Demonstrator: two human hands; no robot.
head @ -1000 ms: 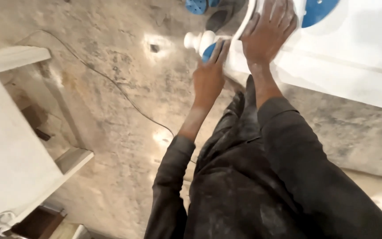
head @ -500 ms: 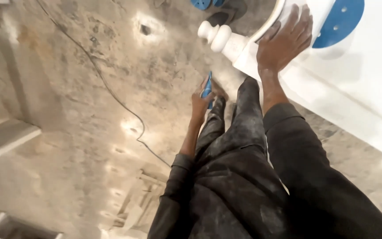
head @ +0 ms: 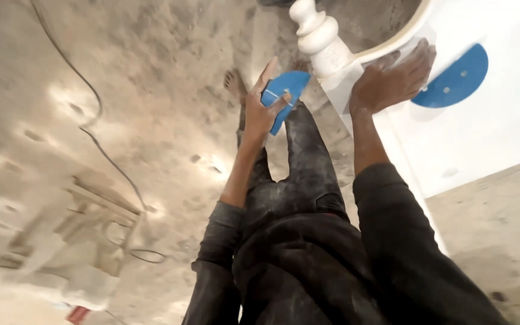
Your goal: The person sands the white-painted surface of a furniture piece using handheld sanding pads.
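Fingers of the left hand (head: 262, 108) clamp a folded blue sanding sheet (head: 284, 91), thumb across its face, just left of the turned white post (head: 320, 37) in the upper middle of the frame. Fingers of the right hand (head: 389, 77) lie spread and flat on the white furniture panel (head: 501, 126), upper right, holding nothing.

Doing it well, as judged from this view: keep the flat hand bearing down so the big panel does not rock; bring the sheet's folded edge into the post's grooves rather than its face; work with light strokes, since the turned beads would flatten easily.

Largest to smallest:
- White panel, smooth and matt, fills the right side, its curved edge running up to the post.
- Dusty concrete floor (head: 121, 90) covers the left half, a thin dark cable (head: 91, 129) trailing across it.
- Pale offcuts sit blurred at lower left.
- Turned post, white, with stacked rounded beads, rises from the panel's corner.
- Second blue disc (head: 455, 81) with small holes lies on the panel, just right of the flat hand.
- Held sheet: blue, bent over itself, curved outer edge.
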